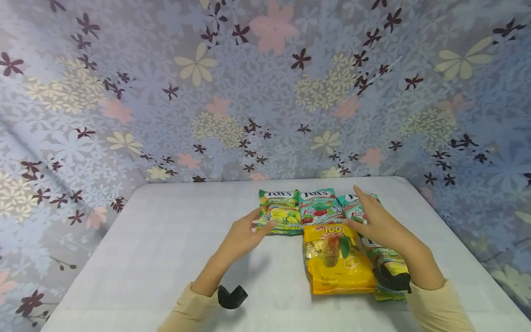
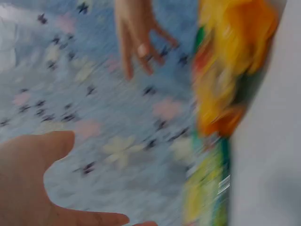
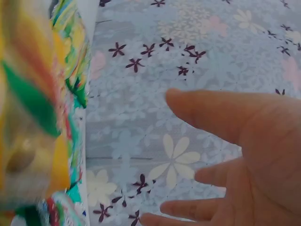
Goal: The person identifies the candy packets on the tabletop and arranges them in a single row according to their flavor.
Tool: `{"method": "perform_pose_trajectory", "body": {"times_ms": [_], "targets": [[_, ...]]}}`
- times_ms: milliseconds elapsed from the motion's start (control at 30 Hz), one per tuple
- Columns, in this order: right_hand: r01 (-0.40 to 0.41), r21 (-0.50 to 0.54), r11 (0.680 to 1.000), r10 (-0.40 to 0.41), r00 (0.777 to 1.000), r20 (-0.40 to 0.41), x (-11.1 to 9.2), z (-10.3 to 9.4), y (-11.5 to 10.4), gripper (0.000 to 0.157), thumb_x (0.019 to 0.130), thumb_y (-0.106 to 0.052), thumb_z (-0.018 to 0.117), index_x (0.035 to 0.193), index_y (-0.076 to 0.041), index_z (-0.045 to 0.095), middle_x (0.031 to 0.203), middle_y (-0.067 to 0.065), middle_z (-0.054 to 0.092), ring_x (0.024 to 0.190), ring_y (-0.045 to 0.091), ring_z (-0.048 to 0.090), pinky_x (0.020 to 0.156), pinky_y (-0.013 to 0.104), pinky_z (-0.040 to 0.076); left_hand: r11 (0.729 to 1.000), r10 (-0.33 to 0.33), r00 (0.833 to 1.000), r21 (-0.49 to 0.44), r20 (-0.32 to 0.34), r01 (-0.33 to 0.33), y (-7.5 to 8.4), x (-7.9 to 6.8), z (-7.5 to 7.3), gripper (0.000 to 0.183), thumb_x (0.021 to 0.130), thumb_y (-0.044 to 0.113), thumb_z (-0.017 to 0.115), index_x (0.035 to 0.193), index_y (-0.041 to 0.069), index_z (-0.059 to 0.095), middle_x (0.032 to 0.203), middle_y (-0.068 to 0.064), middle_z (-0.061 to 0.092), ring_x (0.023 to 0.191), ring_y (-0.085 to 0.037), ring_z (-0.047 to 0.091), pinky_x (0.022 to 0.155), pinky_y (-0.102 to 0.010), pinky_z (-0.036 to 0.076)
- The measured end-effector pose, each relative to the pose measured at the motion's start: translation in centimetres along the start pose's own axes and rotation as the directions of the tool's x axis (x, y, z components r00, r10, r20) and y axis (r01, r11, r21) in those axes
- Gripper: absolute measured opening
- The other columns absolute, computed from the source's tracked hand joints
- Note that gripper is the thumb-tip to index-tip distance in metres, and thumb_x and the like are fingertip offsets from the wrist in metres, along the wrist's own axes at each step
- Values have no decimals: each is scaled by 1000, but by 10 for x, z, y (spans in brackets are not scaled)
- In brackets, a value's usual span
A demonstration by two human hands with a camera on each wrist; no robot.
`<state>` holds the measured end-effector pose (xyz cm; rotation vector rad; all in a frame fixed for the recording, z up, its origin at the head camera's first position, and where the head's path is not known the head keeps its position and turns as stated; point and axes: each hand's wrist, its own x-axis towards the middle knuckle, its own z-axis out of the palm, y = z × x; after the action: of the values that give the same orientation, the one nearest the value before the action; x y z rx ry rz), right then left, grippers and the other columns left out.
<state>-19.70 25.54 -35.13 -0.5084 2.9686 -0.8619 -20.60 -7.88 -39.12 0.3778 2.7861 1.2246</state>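
Observation:
Several candy bags lie grouped on the white table. My left hand [image 1: 244, 233] is at the left edge of a yellow-green Fox's Spring Tea bag [image 1: 282, 214], thumb and fingers spread; whether it touches cannot be told. Beside that bag is a teal Fox's Mint Blossom bag [image 1: 319, 208], with a yellow Lot 100 bag [image 1: 338, 272] in front. Over the right-hand bags my right hand [image 1: 383, 228] has its fingers extended, holding nothing. It partly covers another teal Fox's bag [image 1: 352, 207] and a second Spring Tea bag [image 1: 387, 258]. The right wrist view shows spread fingers [image 3: 207, 110].
A floral-patterned curtain [image 1: 249, 92] surrounds the back and sides of the white table [image 1: 166, 244]. A black strap piece [image 1: 231, 297] shows at my left wrist, and another black band [image 1: 392, 279] at my right wrist.

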Motion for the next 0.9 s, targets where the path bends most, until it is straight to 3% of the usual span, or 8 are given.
{"method": "perform_pose_trajectory", "body": {"times_ms": [200,333,433,533,633,700,767,900], "targets": [[19,-21,1000,-17,998,66,-10,3,9,99,91,-41,66,154,0,0,151,37,14,133,60,14,95,76,21,987,-80,982,-126,171,102,-1,-1,38,77,89,64,54,137,4,53,132,-11,58,101,-25,66,85,-44,52],[25,2,1000,-25,994,103,-16,7,12,101,90,-41,68,153,2,2,151,37,14,132,60,17,95,76,24,956,-130,964,-231,231,184,5,-1,53,74,88,59,59,138,5,53,130,-13,58,89,-23,68,77,-39,56],[16,35,999,-20,991,131,-20,10,14,100,90,-40,68,152,6,4,150,37,16,130,58,25,94,72,30,927,-142,953,-301,269,223,10,1,62,72,89,52,63,141,4,49,131,-14,57,93,-22,67,70,-35,57],[-45,90,995,27,982,188,-24,14,16,102,90,-39,68,151,8,2,146,41,19,114,55,48,85,63,46,899,-139,939,-358,313,252,13,3,71,72,90,47,64,144,4,44,131,-13,55,93,-22,67,68,-33,57],[-123,131,984,89,967,239,-27,17,19,104,90,-40,68,150,10,0,138,43,31,97,47,60,72,51,54,863,-127,924,-419,361,282,14,5,80,73,91,43,66,147,4,39,132,-14,54,91,-22,67,69,-34,58],[-167,164,972,120,957,264,-29,19,21,104,90,-38,69,150,9,-1,128,41,40,95,46,61,67,46,55,847,-119,917,-443,381,294,14,5,84,75,90,41,67,148,5,37,133,-15,54,90,-21,68,69,-35,58],[-189,165,968,137,950,282,-31,21,24,104,89,-40,69,150,9,0,121,34,47,102,46,58,72,46,54,831,-108,913,-468,394,301,14,6,87,75,91,40,67,149,5,35,135,-16,53,89,-21,68,69,-35,58],[-244,198,949,167,926,338,-31,27,27,104,89,-42,68,148,13,1,123,34,48,110,47,53,79,52,52,811,-91,914,-503,395,298,14,6,91,73,91,37,67,150,8,35,135,-16,52,89,-22,67,69,-36,58]]}}
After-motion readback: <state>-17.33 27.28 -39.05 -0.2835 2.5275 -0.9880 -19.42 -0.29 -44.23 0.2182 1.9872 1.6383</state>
